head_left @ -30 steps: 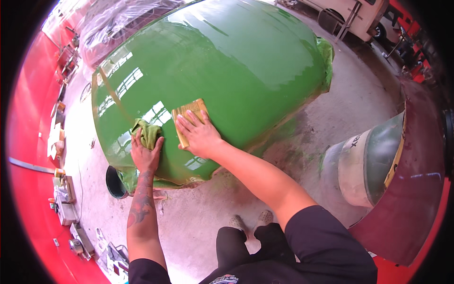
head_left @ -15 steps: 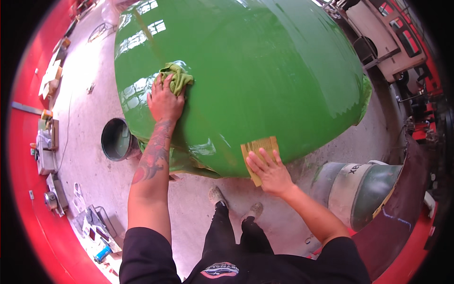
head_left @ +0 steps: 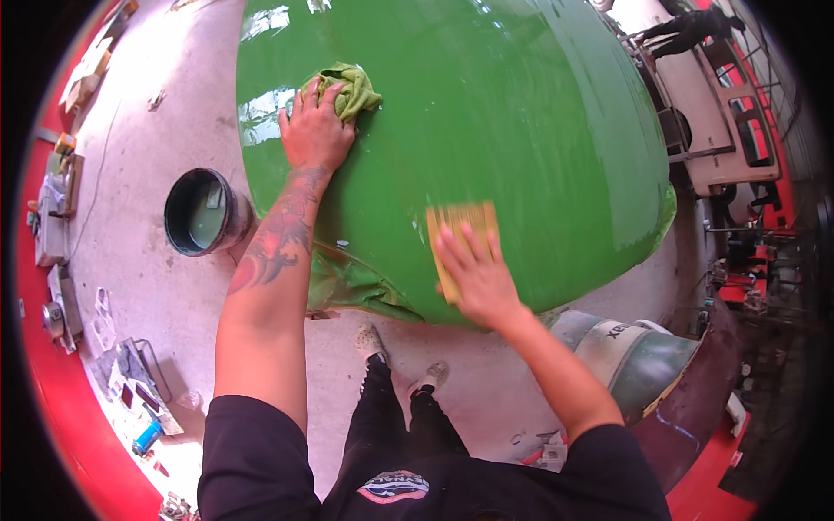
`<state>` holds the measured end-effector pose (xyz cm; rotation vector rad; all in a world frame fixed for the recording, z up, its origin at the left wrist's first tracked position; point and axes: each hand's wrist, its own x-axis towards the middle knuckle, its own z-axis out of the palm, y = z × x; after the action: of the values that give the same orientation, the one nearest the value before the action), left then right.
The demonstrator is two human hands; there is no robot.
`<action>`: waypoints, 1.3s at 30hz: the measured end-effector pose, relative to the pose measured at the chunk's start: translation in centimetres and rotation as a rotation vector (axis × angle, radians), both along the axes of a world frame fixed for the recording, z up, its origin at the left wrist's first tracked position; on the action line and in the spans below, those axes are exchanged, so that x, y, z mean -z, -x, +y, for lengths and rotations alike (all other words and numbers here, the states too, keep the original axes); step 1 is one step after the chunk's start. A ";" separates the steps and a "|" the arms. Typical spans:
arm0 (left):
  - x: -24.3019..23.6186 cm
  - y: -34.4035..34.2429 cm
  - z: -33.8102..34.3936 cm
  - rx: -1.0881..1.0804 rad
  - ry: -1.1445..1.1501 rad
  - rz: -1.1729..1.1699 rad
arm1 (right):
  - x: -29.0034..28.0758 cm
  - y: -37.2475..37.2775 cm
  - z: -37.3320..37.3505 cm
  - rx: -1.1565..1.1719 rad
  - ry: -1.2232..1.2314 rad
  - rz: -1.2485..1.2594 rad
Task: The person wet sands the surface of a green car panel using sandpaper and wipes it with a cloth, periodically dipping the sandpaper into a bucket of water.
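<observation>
The right hand [head_left: 480, 278] is the nearer one, its fingers outstretched over the yellow pad [head_left: 465, 215] on the near part of the green panel [head_left: 539, 156]. The thumb is hidden, so I cannot tell whether it pinches. The pad lies under and beyond the fingers, its long axis running near to far, near end slightly right. Left of it, the bucket [head_left: 236, 221] stands on the floor. Farther off, left hand [head_left: 317, 130] grasps the bunched cloth [head_left: 358, 91] against the panel, well apart from the pad. Compared with half a second ago, the pad sits farther in from the panel's near edge; the view has shifted too.
</observation>
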<state>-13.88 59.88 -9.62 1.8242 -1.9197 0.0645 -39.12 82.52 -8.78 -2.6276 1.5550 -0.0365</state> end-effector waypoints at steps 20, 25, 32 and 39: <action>0.8 0.8 -0.4 -0.021 0.046 0.046 | 0.0 -3.7 -13.3 0.107 0.153 0.036; 0.2 1.3 -0.3 -0.011 0.026 0.062 | -0.2 2.6 3.7 0.183 -0.067 0.077; 0.2 1.4 0.2 -0.024 0.018 0.062 | -1.0 4.9 6.8 0.144 -0.160 0.132; -0.1 2.0 -0.4 -0.033 0.041 0.002 | -1.8 -0.5 -12.0 0.172 0.077 0.037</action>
<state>-15.92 59.49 -9.55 1.8281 -1.8735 0.1115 -38.61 70.56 -6.97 -2.5568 1.8231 -0.0609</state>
